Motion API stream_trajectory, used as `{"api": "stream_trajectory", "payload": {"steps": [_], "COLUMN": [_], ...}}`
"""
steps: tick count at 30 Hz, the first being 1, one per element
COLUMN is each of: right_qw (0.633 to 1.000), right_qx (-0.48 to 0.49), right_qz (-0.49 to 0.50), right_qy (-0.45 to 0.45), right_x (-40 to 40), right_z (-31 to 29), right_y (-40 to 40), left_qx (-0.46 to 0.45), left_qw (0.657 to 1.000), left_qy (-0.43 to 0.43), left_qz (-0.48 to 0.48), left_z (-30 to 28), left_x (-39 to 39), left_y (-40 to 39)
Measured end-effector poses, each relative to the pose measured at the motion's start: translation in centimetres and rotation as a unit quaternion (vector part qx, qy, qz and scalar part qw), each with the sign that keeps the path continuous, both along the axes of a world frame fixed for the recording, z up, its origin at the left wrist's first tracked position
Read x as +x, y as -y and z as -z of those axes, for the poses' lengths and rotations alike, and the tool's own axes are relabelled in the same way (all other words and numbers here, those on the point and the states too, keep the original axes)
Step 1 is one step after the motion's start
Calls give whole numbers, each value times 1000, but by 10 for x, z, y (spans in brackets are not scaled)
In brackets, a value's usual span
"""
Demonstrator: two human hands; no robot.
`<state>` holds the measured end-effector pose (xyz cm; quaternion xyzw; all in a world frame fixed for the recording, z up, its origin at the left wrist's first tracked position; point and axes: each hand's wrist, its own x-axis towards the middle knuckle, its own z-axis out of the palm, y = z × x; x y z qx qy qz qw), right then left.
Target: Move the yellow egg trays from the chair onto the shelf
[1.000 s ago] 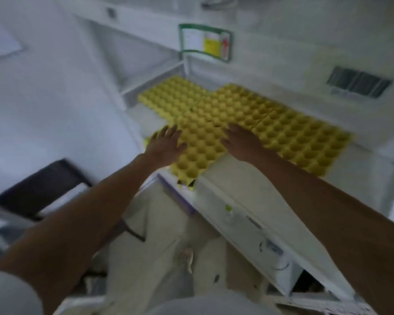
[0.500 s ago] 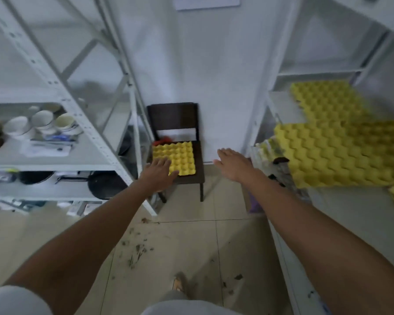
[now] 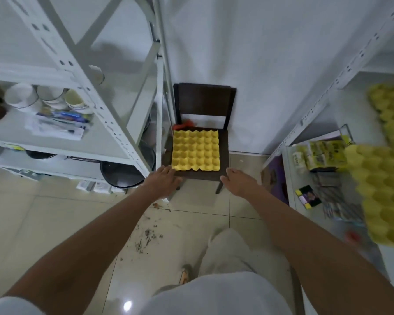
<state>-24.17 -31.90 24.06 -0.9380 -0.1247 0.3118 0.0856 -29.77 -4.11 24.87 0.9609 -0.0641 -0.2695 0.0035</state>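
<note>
With both hands spread and empty, left hand and right hand, grip the light, flimsy yellow egg tray by its 2 side edges on the chair seat.

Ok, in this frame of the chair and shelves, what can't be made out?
- Head view: whether the yellow egg tray on the dark wooden chair is one tray or a stack; seen from above.
- The yellow trays on the right shelf: blurred, cut by the frame edge.
- The orange item behind the tray: mostly hidden.
- Labels on the yellow boxes: too small.
</note>
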Motion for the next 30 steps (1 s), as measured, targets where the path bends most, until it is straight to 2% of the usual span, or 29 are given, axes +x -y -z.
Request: {"api": "stream_trajectory", "payload": {"steps": [3, 6, 8, 10, 15, 19, 25, 28, 30], "right_qw": [1000, 999, 998, 996, 988, 983, 958, 957, 959], "right_qx": [-21, -31, -44, -31, -60, -63, -58, -82, -113], "right_qz": [15, 16, 22, 53, 76, 109, 261, 267, 253], "right_qy": [-15, 5, -29, -62, -123, -130, -103, -82, -68], "right_x": [50, 108, 146, 178, 240, 276, 310, 315, 316], "right_z": [31, 67, 85, 105, 172, 242, 342, 373, 384], "right_y": [-7, -10, -15, -18, -28, -39, -52, -50, -47], "left_qx": [-13, -34, -47, -66, -64, -57, -72, -74, -40], "left_qw": [997, 994, 989, 975, 945, 938, 892, 896, 905], "left_qy": [-52, -51, -83, -112, -86, -90, -90, -68, -49], "left_qz": [-48, -94, -113, -182, -308, -331, -436, -433, -420], "left_z": [31, 66, 85, 108, 176, 247, 339, 367, 375], "left_x": [53, 107, 140, 168, 225, 265, 306, 309, 307], "left_y": [-8, -13, -15, -19, -32, -48, -59, -59, -63]}}
